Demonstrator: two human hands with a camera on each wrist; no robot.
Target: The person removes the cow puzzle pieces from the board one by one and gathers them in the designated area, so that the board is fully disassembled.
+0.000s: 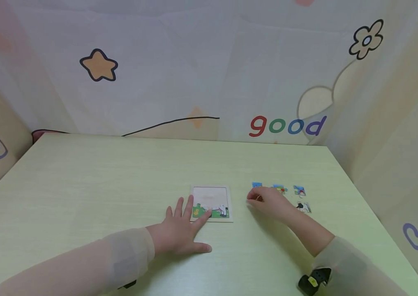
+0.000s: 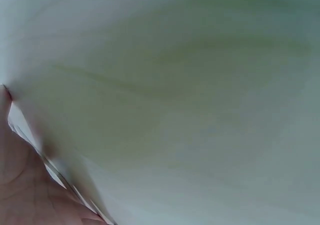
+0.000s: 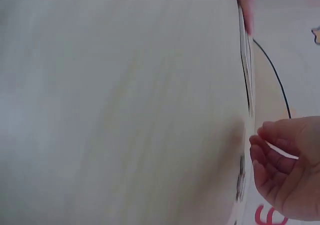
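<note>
Right hand (image 1: 272, 201), narrowly curled, contents unclear, risked its nearby wrist sweeping the black-and-white puzzle piece (image 1: 305, 207) toward the tabletop (image 1: 94, 176)'s right edge; left hand (image 1: 180, 232), spread wide, touched the puzzle board (image 1: 210, 196).

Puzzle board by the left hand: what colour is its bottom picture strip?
Mostly green, with some white; the strip shows best in the head view.

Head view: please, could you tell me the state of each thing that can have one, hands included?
Board, flat, partly filled: picture along the bottom, blank above.
Left hand, fingers spread, index fingertip over the board's picture.
Right hand, fingers curled, thumb near the fingertips; I cannot tell if it holds anything.
Pieces, loose on the table, printed side up, some partly hidden by the right hand.
</note>
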